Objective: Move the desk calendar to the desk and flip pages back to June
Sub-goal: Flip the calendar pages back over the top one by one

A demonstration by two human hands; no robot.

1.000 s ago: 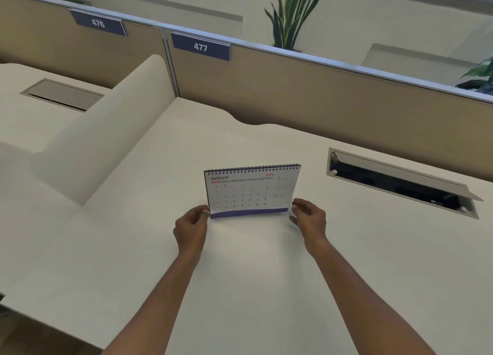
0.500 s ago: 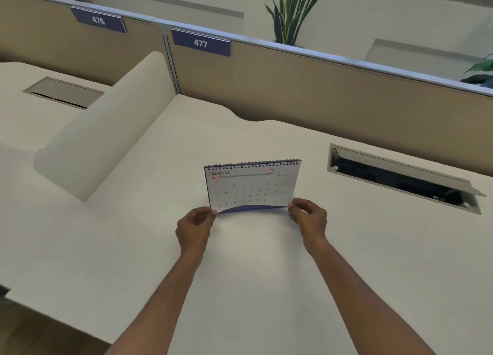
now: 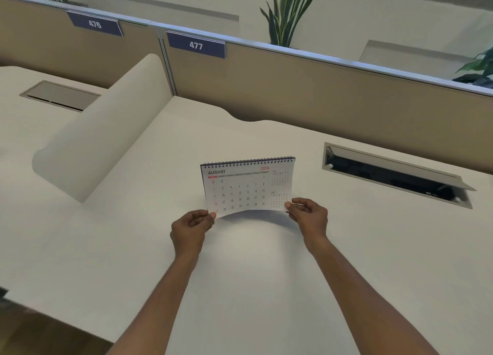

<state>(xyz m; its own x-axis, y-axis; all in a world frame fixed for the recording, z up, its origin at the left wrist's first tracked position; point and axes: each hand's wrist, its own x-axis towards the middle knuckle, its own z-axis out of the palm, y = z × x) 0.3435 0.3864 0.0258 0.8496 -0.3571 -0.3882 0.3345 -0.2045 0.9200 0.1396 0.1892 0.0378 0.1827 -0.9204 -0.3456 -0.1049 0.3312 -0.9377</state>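
White August page of the desk calendar (image 3: pixel 246 185), standing on the pale surface (image 3: pixel 133 248), is pinched at its lower corners by left hand (image 3: pixel 190 228) and right hand (image 3: pixel 308 214), apparently mid-flip; reaching June needs it turned over the spiral.

Calendar's (image 3: pixel 248 186) base hiding behind the lifted August page, small side-month grids blurring unreadably, forearms running off the bottom edge, right-hand plant (image 3: pixel 477 69) cropping at frame's edge.

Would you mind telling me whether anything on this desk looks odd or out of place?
Only the cable hatch, right of the calendar, stands out: its lid is propped open, unlike the closed hatch on the neighbouring desk. Nothing looks spilled or damaged.
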